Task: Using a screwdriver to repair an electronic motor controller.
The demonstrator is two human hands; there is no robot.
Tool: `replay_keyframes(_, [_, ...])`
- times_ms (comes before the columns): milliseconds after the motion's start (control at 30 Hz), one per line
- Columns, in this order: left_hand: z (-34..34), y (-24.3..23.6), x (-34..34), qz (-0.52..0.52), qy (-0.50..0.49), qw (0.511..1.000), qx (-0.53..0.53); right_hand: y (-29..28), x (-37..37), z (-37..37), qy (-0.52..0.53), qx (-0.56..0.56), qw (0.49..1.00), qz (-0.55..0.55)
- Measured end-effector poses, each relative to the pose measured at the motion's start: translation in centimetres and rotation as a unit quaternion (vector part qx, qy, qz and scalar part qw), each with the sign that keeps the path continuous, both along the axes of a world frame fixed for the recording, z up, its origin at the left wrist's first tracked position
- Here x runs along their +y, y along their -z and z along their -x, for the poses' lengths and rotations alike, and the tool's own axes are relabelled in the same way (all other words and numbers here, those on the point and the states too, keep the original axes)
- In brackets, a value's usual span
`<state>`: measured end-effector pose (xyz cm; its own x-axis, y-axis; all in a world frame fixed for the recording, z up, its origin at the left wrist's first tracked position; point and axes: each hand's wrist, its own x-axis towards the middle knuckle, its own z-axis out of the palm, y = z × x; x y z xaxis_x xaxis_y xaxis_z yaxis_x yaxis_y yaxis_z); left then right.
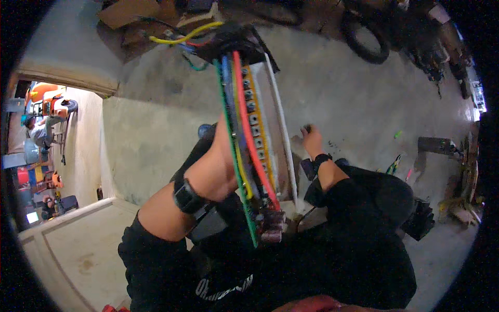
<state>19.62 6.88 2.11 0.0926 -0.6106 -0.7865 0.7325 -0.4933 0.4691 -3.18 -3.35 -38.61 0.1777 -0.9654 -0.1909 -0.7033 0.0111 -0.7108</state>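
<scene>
"Circuit-board assembly [254, 119] with red cable [249, 130]: where?"
"Raised above the floor [171, 104], gripped in the left hand [221, 161]."
"And the right hand [313, 142]?"
"To the right, fingers curled; can't tell whether anything's held."

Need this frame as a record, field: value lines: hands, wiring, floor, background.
left_hand: left hand holds the circuit board; fingers hidden behind it
right_hand: right hand apart from the board, fingers bent; anything at the fingertips unclear
wiring: thick red wire runs along the board; loose yellow wire at its far end
floor: black tyre at upper right
background: orange machine and a person through an opening at left
</scene>
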Motion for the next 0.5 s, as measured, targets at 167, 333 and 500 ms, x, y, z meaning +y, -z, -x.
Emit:
replay_keyframes(167, [2.7, -1.4, -0.8, -0.001, 0.073, 0.997, 0.038, -17.2, -12.1, -2.4, -0.094, -0.128, 0.982, 0.101])
replay_keyframes(333, [4.2, -0.7, -1.6, 0.089, 0.114, 0.988, 0.058, -40.3, -7.8, -2.3, -0.089, -0.211, 0.972, 0.047])
replay_keyframes(500, [5.7, 0.5, -2.7, 0.164, 0.16, 0.972, 0.043, -44.4, 0.7, 0.5, -0.13, -0.298, 0.946, 0.013])
